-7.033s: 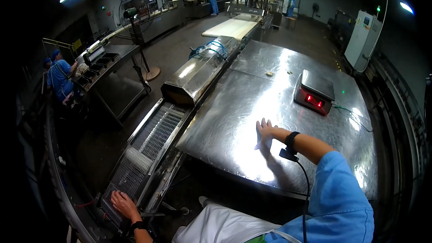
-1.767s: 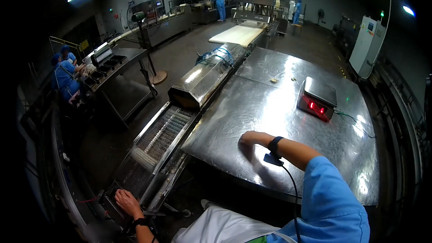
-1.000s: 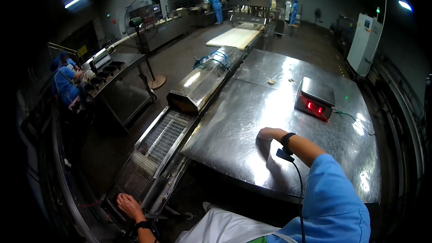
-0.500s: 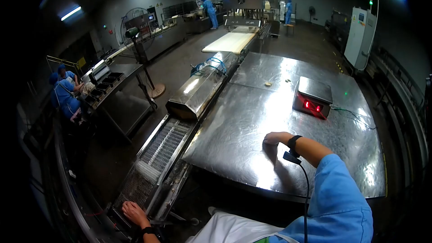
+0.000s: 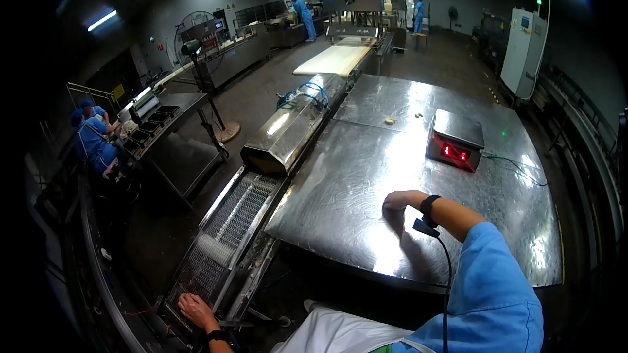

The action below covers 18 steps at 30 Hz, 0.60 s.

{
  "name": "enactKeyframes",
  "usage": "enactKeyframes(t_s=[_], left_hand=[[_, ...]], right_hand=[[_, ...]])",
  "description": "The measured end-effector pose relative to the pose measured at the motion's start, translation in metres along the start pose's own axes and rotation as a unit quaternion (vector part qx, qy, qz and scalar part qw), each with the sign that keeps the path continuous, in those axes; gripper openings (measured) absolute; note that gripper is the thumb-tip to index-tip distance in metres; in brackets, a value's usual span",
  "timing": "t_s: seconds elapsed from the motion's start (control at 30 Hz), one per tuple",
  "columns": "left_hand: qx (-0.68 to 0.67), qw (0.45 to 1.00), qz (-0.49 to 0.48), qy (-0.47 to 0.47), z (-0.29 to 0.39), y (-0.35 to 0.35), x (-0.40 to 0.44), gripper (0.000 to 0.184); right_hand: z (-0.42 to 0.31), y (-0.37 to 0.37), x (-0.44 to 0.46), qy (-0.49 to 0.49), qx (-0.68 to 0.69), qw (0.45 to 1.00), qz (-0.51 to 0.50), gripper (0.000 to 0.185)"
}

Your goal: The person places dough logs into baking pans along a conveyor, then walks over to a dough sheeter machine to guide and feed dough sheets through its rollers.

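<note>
My left hand (image 5: 197, 310) lies on the wire mesh conveyor (image 5: 230, 227) at its near end, fingers stretched over the mesh. Nothing shows in its grasp. My right hand (image 5: 395, 201) rests on the shiny metal table (image 5: 333, 176), fingers curled in and wrist bent, and no object shows in it. Farther back on the same table stands a digital scale (image 5: 456, 138) with red lit digits. A small pale lump (image 5: 390, 121) lies to the left of the scale, and smaller bits (image 5: 418, 116) are beside it.
A metal hood (image 5: 294, 127) covers the conveyor's middle, with a pale belt (image 5: 337, 59) beyond. At the left, two people in blue (image 5: 98, 140) work by a side table (image 5: 190, 101) holding dark trays. A fan (image 5: 192, 47) stands behind it. A white cabinet (image 5: 523, 55) is at right.
Both my hands stay in nearly the same place. The view and the people at the left shift only slightly.
</note>
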<state>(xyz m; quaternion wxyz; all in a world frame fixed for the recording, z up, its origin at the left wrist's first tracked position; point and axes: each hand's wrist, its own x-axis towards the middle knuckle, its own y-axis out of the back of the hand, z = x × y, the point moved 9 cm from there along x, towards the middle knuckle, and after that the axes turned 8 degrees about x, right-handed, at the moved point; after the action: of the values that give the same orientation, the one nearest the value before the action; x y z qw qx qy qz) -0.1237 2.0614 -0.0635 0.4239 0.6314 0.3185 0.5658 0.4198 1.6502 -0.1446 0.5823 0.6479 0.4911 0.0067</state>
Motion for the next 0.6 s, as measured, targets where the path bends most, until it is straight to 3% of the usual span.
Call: enactKeyframes(t_s=[0.6], left_hand=[[-0.007, 0.999, -0.034, 0.01, 0.003, 0.007, -0.002, 0.021]], right_hand=[[0.0, -0.001, -0.004, 0.006, -0.016, 1.0, 0.002, 0.033]])
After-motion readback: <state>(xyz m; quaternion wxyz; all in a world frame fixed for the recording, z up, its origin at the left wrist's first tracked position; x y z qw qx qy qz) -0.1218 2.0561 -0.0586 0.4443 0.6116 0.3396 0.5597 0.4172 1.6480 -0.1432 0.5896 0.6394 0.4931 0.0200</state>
